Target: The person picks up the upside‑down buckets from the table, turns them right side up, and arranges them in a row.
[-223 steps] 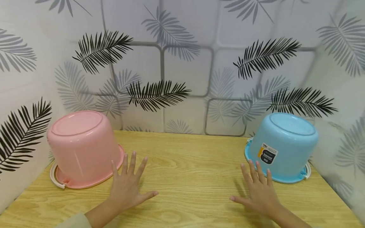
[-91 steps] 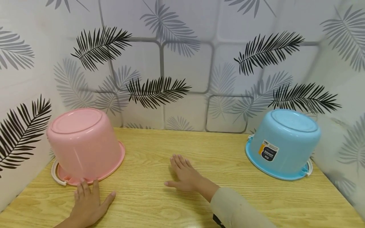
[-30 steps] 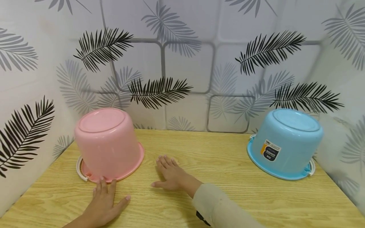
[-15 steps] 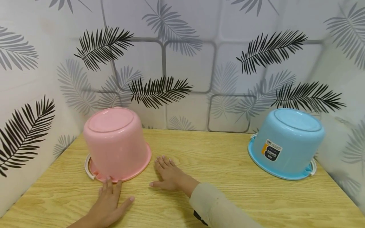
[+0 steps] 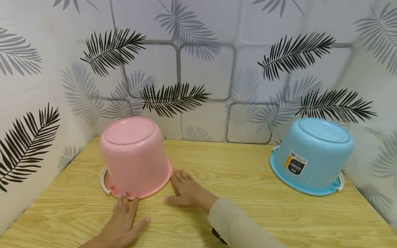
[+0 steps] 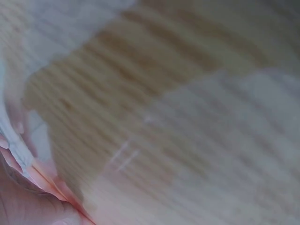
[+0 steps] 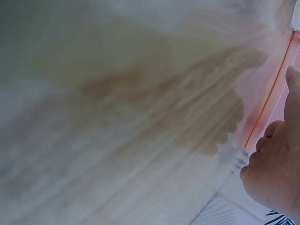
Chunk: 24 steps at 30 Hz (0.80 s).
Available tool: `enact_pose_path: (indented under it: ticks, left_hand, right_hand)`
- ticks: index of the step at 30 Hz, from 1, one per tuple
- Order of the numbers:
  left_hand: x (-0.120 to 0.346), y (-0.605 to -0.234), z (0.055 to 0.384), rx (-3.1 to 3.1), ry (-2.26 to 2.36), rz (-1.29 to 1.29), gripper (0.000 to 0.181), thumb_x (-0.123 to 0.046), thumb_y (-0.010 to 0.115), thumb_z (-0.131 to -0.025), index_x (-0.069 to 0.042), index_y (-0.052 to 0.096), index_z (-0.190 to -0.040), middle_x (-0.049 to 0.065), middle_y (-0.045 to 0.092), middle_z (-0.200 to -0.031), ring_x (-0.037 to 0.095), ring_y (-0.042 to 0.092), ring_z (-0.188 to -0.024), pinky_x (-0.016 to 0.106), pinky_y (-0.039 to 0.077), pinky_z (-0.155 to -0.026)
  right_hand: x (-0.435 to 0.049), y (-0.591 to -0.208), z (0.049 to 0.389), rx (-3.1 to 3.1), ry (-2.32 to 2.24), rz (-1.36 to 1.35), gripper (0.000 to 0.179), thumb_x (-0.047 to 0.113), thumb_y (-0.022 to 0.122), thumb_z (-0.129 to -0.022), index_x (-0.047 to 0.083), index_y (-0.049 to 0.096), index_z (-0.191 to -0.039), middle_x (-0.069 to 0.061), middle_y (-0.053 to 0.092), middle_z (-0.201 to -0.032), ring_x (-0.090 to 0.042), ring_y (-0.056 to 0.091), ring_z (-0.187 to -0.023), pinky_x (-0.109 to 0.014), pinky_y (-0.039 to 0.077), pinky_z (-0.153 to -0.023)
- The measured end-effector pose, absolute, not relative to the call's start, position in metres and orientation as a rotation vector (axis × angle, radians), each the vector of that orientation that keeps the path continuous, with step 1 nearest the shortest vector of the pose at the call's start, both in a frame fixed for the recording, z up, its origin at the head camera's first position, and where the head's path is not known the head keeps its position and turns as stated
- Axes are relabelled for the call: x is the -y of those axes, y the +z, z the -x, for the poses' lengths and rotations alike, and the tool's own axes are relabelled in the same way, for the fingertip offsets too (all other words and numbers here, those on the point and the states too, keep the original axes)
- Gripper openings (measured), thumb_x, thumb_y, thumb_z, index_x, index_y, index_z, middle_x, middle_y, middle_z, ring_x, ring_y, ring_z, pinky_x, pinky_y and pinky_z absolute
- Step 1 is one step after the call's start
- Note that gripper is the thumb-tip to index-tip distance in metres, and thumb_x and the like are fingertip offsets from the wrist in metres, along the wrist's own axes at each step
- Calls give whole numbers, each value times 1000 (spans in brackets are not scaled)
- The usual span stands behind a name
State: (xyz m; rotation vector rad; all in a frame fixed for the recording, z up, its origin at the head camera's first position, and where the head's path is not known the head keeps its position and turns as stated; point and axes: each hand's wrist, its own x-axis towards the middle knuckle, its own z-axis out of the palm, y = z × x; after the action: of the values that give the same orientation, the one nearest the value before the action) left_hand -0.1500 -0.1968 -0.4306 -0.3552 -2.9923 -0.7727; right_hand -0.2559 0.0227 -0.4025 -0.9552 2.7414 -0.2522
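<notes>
An upside-down pink bucket (image 5: 134,155) stands on the left half of the table, its white handle (image 5: 103,181) lying at the left of the rim. My left hand (image 5: 122,224) lies low before it, fingertips touching the near rim and thumb held out to the right. Against the right side of the rim, my right hand (image 5: 187,190) has its extended fingertips, palm facing down and left. In the left wrist view the pink rim (image 6: 49,183) shows beside part of the left hand (image 6: 28,204). The right wrist view shows the right hand (image 7: 274,164) near the rim (image 7: 269,105).
A light blue bucket (image 5: 319,155), also upside down and bearing a label (image 5: 295,163), stands at the right rear. Both are on a wood-grain table (image 5: 235,213). Leaf-patterned walls (image 5: 204,69) enclose the table at the back and sides.
The pink bucket has slid right along the table, with my left hand moving along at its rim. My right hand has come left from mid-table to the rim. The blue bucket stays put.
</notes>
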Motion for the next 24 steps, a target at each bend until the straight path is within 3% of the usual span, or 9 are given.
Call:
enact_pose_path:
  ticks: [12,24]
  left_hand:
    - [190,-430,149,2966,-744,404,78,-47,50,-91,12,31,-139,46,9,-141,59,10,-132,71,17,-102]
    - [183,-421,151,3064,-765,443,80,-51,44,-93,10,26,-141,43,5,-143,56,6,-134,70,14,-103]
  right_hand:
    - [-33,-401,258,-2733,-297,898,85,57,44,-90,4,13,-149,-10,5,-157,-27,3,-145,-42,10,-118]
    - [-44,-404,262,-2745,-294,881,85,58,43,-91,3,12,-149,-13,5,-157,-29,3,-145,-43,10,-118]
